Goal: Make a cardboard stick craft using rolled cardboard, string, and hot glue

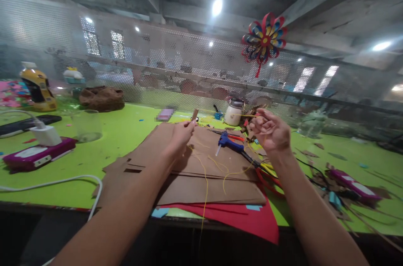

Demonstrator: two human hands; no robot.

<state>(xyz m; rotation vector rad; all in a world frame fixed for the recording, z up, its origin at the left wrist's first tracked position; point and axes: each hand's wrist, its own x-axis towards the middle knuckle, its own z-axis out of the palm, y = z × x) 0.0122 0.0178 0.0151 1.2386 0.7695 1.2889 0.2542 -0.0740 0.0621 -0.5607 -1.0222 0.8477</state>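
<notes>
The left hand (182, 138) is closing narrowly on a short, flat brown strip, apparently card (194, 115), and is holding it above a stack of large brown card sheets (217, 190). The strip's end is standing up past the fingertips, probably so that its edge is staying free and visible. The right hand (271, 131) is hanging in the air to the right, fingers curling inward; it is seemingly pinching a thin yellow thread (245, 115), which is reaching leftward from the fingertips. The gap between the hands is perhaps keeping that thread straight, though whether it is meeting the strip I cannot tell.

Loose yellow strands (206, 182) are curling over the sheets, one trailing past the front edge. The stack is likely serving as a flat work pad on the lime-green surface (126, 119), with a red sheet (261, 224) sticking out beneath. A blue glue gun (231, 143) is lying on the stack between the hands, presumably for easy reach. A whitish jar with a dark top (233, 113) is standing just behind the sheets.
</notes>
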